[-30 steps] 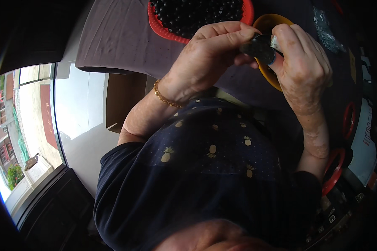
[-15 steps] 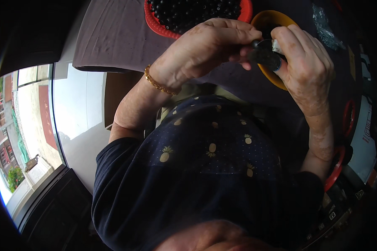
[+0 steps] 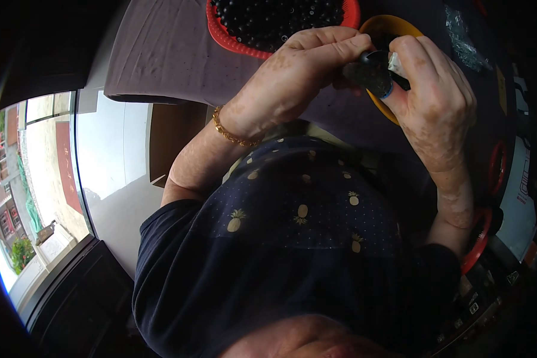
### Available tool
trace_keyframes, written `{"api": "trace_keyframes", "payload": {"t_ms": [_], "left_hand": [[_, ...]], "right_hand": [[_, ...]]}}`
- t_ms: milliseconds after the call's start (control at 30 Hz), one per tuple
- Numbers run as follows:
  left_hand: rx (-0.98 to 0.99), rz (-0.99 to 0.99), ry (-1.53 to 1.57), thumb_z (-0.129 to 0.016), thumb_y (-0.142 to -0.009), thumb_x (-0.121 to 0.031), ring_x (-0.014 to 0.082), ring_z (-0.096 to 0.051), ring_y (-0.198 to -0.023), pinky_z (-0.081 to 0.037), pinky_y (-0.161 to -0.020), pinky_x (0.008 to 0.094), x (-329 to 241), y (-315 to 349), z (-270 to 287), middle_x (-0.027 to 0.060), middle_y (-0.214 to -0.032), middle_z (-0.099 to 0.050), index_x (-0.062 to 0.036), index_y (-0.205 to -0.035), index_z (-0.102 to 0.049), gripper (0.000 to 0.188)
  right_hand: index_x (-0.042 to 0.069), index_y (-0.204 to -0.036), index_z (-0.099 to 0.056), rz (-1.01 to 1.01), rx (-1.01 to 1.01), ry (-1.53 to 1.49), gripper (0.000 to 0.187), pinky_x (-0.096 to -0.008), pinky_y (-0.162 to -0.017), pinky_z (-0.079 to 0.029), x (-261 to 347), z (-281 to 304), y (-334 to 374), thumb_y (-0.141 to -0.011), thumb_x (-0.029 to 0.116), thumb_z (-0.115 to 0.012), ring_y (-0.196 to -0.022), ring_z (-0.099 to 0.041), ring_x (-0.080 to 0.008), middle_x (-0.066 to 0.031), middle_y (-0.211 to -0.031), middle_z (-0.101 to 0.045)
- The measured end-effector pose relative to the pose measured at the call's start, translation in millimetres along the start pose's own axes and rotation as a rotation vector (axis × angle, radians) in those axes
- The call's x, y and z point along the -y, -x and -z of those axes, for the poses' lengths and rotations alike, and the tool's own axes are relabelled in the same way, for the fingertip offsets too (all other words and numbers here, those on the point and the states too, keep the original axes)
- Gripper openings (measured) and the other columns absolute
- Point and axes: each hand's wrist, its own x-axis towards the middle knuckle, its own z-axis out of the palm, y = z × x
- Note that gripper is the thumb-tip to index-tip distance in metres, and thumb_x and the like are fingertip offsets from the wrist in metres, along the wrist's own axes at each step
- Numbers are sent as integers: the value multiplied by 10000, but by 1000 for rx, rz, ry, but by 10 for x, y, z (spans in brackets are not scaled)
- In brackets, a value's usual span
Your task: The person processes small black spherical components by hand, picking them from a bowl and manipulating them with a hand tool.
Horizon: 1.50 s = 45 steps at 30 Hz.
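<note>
Above the yellow bowl's near side, my two hands meet closely. My left hand point(image 3: 307, 74), with a gold chain bracelet at the wrist, pinches a small black round piece point(image 3: 373, 58) between thumb and fingers. My right hand point(image 3: 432, 89) is closed, its curled index finger against a small tool with a white-wrapped part point(image 3: 394, 63); the tool's working end is hard to make out. A dark cover point(image 3: 370, 77) with a bluish rim sits over my right thumb, up against the black piece. My left fingertips are partly hidden behind that cover.
A red basket point(image 3: 235, 45) full of small black round pieces stands at the back of the cloth-covered table point(image 3: 161, 53). The yellow bowl point(image 3: 383, 24) is right of it. Crumpled clear plastic point(image 3: 464, 45) lies at the far right. An open cardboard box point(image 3: 176, 134) is lower left.
The thumb cover has shifted slightly left and up against the black piece. The thin gap between my hands has narrowed, and my left wrist has turned a little.
</note>
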Motion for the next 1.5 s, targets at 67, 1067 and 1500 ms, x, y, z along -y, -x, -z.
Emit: {"api": "trace_keyframes", "payload": {"t_ms": [67,1067,1500], "left_hand": [[-12,-3,-9,-538,-905,-236,137,-596,-890,-471,-818,300,10,0,3,51,-977,-634,-32,-1104,-583,288],[-88,-9,-33,-521,-910,-234,107,-582,-842,-462,-793,270,7,-18,-73,27,-927,-626,-29,-1069,-585,267],[-47,-6,90,-520,-912,-236,130,-590,-860,-474,-808,301,14,-11,-32,52,-937,-630,-19,-1084,-576,282]], "right_hand": [[49,-815,-565,12,21,24,327,-269,-510,-476,18,14,-23,-693,299,-736,-573,-574,-145,-6,-651,-536],[47,-814,-566,33,-60,-50,277,-272,-505,-467,-80,-100,90,-722,263,-714,-563,-565,-158,-12,-643,-524],[37,-818,-569,17,-47,17,327,-259,-494,-472,-36,-47,-6,-738,324,-705,-548,-562,-140,-9,-648,-537]]}}
